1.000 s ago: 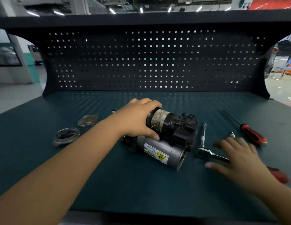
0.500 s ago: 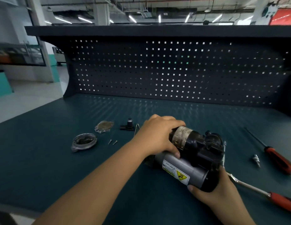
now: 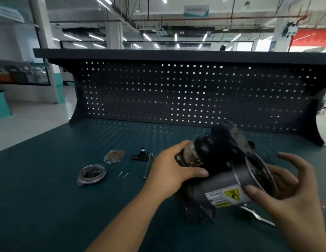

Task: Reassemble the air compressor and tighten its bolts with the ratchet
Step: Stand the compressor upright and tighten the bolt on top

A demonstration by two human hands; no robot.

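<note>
Wide dark teal surface (image 3: 49, 206) across the bottom. Black metal pegboard wall (image 3: 176, 99) full of small holes along its far edge.

Black and grey metal air compressor (image 3: 222, 170) held up right of the middle, tipped, open round end turned to the right. Blurry, so small bits hard to make out. Hard to tell whether its low black foot touches the surface.

Left hand (image 3: 169, 171) on the black tube end, fingers (image 3: 176, 148) curled tight round it. Right hand (image 3: 289, 193) at the open grey end, thumb pressed on the grey tube by the yellow sticker, fingers spread apart and bent round the rim, some hidden behind it.

Off to the left, well apart from the compressor: round grey metal ring cover (image 3: 91, 174), flat brown mesh pad (image 3: 114, 155) just behind it, long thin silver bolt (image 3: 148, 166) near the left hand, small black plastic part (image 3: 141, 155), two tiny silver screws (image 3: 123, 174) between ring and bolt.

Shiny silver ratchet (image 3: 258, 216) under the compressor and right hand, only a short piece showing.
</note>
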